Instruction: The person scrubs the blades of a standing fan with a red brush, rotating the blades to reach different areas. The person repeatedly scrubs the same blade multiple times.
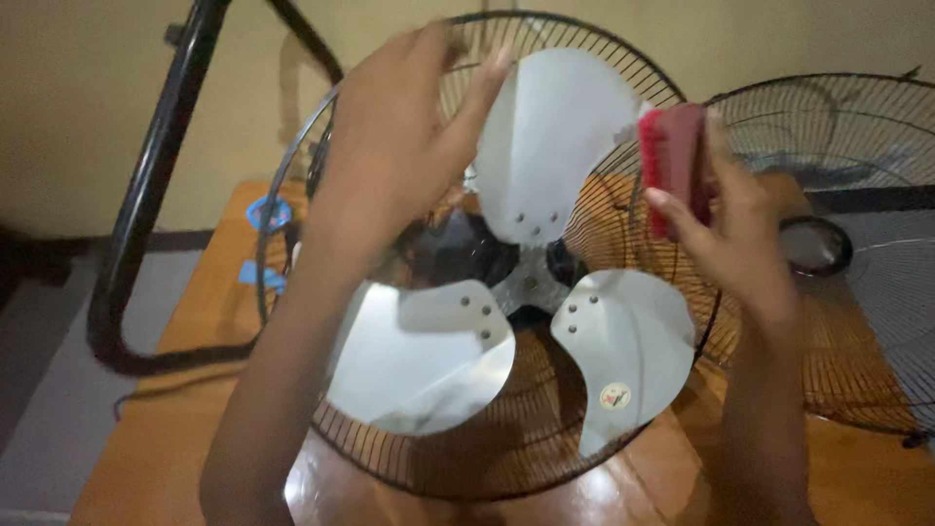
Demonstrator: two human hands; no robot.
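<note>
Head view: fan blades (pixel 545 146), three, silver metal, sit inside the black wire guard (pixel 438 458), which rests on a wooden table (pixel 195 321). Left hand (pixel 390 146) grips the top blade's left edge, fingers curled over it. Right hand (pixel 726 224) is closed around a red brush (pixel 672 161), bristles at the blade's right edge. Second guard (pixel 857 127) lies just right.
</note>
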